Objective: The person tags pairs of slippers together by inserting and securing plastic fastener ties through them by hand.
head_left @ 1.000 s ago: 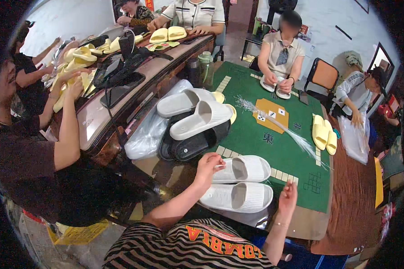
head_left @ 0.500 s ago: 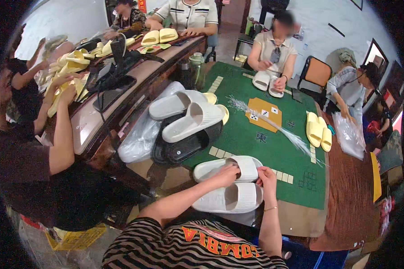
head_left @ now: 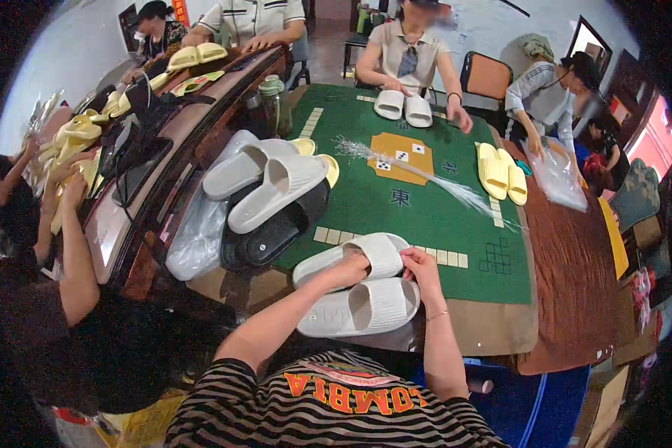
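Note:
Two pale grey slippers (head_left: 362,308) lie side by side in front of me, toes to the right. My left hand (head_left: 351,267) reaches into the farther slipper (head_left: 384,256), its fingers curled at the strap's opening and the tips hidden. At the toe end of that same slipper, my right hand (head_left: 421,270) pinches the edge between thumb and fingers. Nothing touches the nearer slipper's sole, though my left forearm passes close by its heel.
More grey slippers (head_left: 276,190) rest on black slippers (head_left: 272,237) and a clear plastic bag (head_left: 194,239) to the left. Thin clear strips (head_left: 455,193) cross the green mat (head_left: 351,201). Yellow slippers (head_left: 500,175) sit right. A person across handles white slippers (head_left: 403,109).
The view has shifted, so the table sits further left and higher. My hands stay at the farther slipper. The person across has moved one hand off the white slippers.

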`<state>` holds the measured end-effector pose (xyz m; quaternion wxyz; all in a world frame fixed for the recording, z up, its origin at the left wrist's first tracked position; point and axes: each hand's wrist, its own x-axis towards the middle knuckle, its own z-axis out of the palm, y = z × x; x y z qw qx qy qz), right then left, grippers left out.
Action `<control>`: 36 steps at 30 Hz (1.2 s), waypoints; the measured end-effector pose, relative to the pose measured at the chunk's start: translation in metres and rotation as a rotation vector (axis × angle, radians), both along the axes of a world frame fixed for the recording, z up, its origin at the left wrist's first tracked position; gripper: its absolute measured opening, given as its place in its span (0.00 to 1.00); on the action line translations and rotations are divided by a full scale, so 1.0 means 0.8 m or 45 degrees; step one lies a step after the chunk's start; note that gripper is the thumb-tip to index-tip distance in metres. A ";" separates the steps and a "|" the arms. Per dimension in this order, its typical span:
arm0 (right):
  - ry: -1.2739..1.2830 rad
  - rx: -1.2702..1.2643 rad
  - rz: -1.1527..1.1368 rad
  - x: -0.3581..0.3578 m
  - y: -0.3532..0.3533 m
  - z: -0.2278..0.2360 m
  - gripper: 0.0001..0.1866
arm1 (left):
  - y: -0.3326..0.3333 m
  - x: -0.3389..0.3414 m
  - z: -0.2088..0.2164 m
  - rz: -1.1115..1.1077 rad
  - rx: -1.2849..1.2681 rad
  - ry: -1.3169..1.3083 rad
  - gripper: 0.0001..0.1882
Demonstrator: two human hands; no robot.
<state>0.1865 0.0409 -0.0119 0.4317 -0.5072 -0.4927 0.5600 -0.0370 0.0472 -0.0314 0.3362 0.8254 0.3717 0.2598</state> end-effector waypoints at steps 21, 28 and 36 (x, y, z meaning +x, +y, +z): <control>-0.085 0.244 -0.133 0.046 -0.013 0.005 0.07 | -0.036 -0.025 0.021 0.037 -0.176 -0.214 0.10; -0.504 0.228 0.029 0.066 -0.026 0.022 0.06 | -0.045 -0.028 0.038 0.037 -0.368 -0.106 0.16; -0.668 0.329 -0.462 0.152 -0.032 0.032 0.05 | -0.053 -0.026 0.021 0.128 -0.178 -0.156 0.22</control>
